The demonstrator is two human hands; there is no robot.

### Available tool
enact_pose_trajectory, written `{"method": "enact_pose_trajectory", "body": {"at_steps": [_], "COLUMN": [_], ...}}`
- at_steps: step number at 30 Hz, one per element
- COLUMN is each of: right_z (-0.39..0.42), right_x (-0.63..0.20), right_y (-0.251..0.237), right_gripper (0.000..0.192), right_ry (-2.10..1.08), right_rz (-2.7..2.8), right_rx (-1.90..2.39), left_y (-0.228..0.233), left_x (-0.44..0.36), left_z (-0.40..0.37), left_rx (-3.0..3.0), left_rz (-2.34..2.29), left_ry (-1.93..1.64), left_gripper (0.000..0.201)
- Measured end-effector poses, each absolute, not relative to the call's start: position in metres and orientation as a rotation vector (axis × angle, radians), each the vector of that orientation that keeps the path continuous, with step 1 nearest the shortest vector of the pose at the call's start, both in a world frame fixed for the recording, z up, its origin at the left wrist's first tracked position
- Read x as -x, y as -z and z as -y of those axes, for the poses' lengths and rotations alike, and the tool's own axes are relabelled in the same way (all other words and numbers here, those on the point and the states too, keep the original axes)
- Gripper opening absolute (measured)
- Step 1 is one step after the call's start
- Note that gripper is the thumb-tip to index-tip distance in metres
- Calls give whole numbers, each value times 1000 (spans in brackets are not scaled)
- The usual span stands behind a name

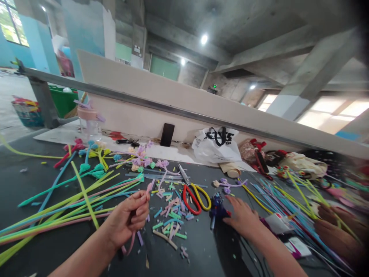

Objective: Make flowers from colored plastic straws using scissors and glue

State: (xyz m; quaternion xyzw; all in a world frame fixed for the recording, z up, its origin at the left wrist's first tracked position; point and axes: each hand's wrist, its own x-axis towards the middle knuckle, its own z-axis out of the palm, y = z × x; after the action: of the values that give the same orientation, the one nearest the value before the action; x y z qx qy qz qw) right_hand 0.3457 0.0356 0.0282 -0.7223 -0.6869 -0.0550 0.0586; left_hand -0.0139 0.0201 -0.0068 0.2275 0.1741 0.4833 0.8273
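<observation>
My left hand (pixel 131 217) is closed in a pinch on a pink pipe cleaner (pixel 149 188). Its tip sticks up above the fingers and its tail hangs below the palm. My right hand (pixel 240 215) has its fingers spread, thumb and forefinger at the right side of a small dark blue object (pixel 218 206) with a bit of red; its kind is not clear. Scissors (pixel 191 192) with one red and one yellow handle lie between the hands, blades pointing away. Short cut pieces of pipe cleaner (pixel 173 215) are scattered in front of them.
Long pipe cleaners (pixel 66 204) lie at left, more (pixel 276 200) at right. Finished-looking pipe-cleaner flowers (pixel 141 156) sit behind. A black phone (pixel 167 134) leans on the partition near a white bag (pixel 216 144). Another person's hands (pixel 334 227) work at far right. Dark cables run below my right hand.
</observation>
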Motion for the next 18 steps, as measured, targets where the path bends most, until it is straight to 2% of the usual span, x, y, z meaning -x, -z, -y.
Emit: {"method": "enact_pose_trajectory", "body": {"at_steps": [2, 4, 11, 18], "right_z": [-32, -28, -31, -43], "right_x": [-318, -286, -210, -183], "right_y": [-39, -43, -22, -8], "right_gripper": [31, 16, 15, 11], "right_ry": [165, -24, -215, -193], "right_rz": [2162, 2315, 2436, 2618], "right_rx": [2002, 1783, 1440, 1444], "left_y": [6, 4, 5, 5], "left_x": [14, 14, 14, 14], "left_z": [-19, -19, -19, -20], "left_rx": [-492, -500, -517, -508], "left_rz": [-373, -378, -369, -339], "left_ry": [-1023, -1023, -1021, -1010], "left_gripper": [8, 8, 8, 10]}}
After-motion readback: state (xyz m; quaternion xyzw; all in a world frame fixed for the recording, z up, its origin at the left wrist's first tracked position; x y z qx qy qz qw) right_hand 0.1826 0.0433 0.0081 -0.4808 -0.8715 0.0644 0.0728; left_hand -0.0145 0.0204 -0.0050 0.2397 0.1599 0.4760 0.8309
